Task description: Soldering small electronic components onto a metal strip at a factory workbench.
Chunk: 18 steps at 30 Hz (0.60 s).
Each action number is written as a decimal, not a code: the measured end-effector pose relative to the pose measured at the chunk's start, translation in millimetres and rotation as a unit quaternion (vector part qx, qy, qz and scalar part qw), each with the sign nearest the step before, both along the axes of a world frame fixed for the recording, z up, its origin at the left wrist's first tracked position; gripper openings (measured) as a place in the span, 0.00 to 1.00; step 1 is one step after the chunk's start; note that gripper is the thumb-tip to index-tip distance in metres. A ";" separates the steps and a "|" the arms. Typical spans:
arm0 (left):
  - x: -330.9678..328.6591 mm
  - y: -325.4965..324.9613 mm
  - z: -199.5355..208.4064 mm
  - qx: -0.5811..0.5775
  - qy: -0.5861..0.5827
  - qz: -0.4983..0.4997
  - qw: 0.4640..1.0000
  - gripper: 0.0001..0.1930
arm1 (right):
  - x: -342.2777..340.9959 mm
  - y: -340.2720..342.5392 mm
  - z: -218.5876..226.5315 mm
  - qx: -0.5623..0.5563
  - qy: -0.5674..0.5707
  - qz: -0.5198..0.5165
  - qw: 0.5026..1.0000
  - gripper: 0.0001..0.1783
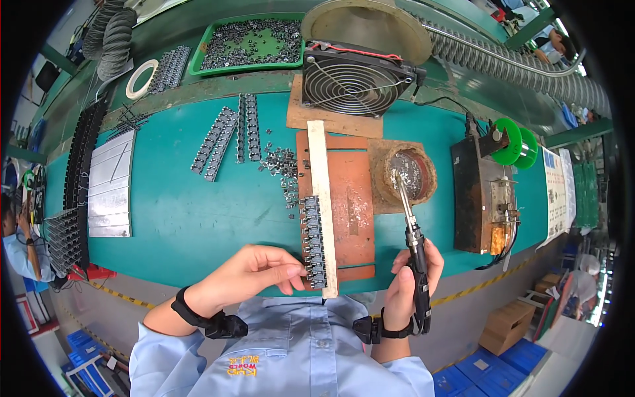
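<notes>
My left hand (254, 272) has its thumb and fingers pinched together at the near end of a row of small black components (313, 241); what is between the fingertips, if anything, is hidden. That row lies along the left side of a long whitish bar (320, 169), on an orange-brown board (350, 188). In my right hand (400, 291) is a soldering iron (416, 248) with a black handle, gripped like a pen. Its metal tip points away from me and reaches into a round, crusted dish (428, 192) holding silvery material.
Loose metal parts (283, 164) and component strips (215, 142) lie left of the board. Behind stand a black fan (354, 83) and a green tray (194, 65) of small parts. To the right is a metal box (471, 198) with a green reel (508, 140); far left, a metal plate (111, 192).
</notes>
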<state>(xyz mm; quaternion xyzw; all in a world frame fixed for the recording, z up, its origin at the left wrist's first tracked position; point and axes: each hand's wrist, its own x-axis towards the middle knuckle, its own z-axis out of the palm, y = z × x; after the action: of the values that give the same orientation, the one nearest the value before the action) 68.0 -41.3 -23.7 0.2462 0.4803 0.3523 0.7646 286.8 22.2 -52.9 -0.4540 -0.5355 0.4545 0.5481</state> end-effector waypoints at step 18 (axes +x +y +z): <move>-28.2 31.3 9.8 0.219 0.388 -0.012 0.895 0.07 | 4.8 -2.2 -3.5 0.007 0.018 0.013 1.000 0.29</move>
<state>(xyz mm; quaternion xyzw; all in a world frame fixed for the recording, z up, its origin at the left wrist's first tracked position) 39.8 -10.0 -13.8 0.5302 0.6463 0.3155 0.4490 291.6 20.0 -56.4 -0.4348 -0.5349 0.4656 0.5550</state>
